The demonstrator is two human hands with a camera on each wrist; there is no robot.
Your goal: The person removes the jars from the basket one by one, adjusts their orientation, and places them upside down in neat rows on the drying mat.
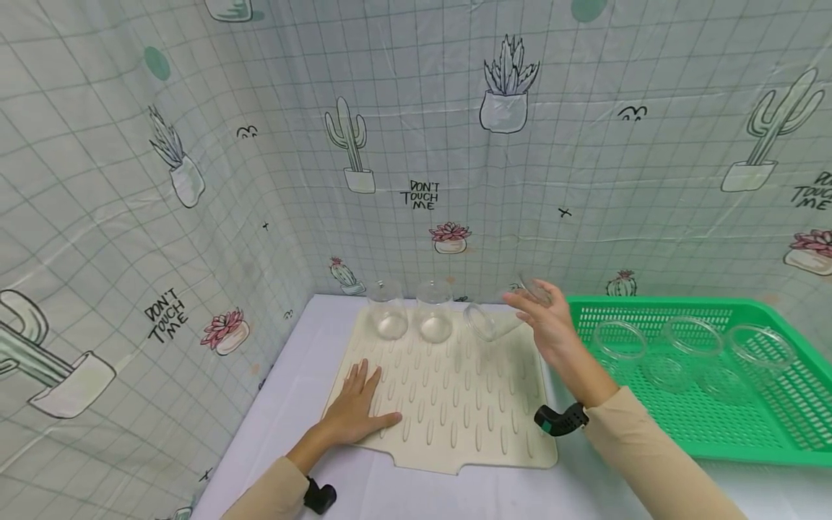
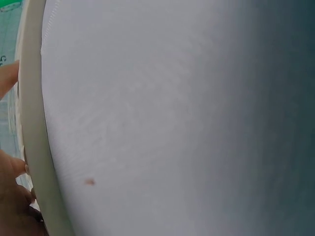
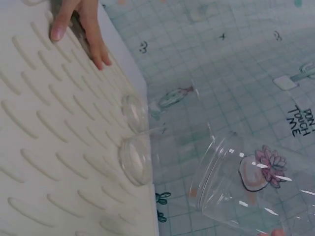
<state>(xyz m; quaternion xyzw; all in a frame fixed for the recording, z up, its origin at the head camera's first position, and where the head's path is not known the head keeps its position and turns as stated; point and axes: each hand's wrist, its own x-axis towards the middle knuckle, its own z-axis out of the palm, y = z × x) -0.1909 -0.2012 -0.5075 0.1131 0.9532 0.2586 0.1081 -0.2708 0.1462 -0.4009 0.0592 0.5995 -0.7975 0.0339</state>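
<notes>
My right hand (image 1: pixel 549 325) holds a clear jar (image 1: pixel 503 318) tilted on its side above the back right of a cream ribbed mat (image 1: pixel 448 404). In the right wrist view, the threaded mouth of this jar (image 3: pixel 246 182) points left, and a fingertip (image 3: pixel 278 232) shows at its lower side. With fingers spread, my left hand (image 1: pixel 354 412) rests on the mat's left part. Two more clear jars, one at the left (image 1: pixel 388 310) and one beside it (image 1: pixel 434 310), stand along the mat's back edge.
To the right, a green plastic basket (image 1: pixel 715 437) contains several clear jars, including one in its middle (image 1: pixel 694 338). A white cloth (image 1: pixel 273 404) covers the table under the mat. A gridded cactus-print curtain (image 1: pixel 403 144) hangs behind and at the left.
</notes>
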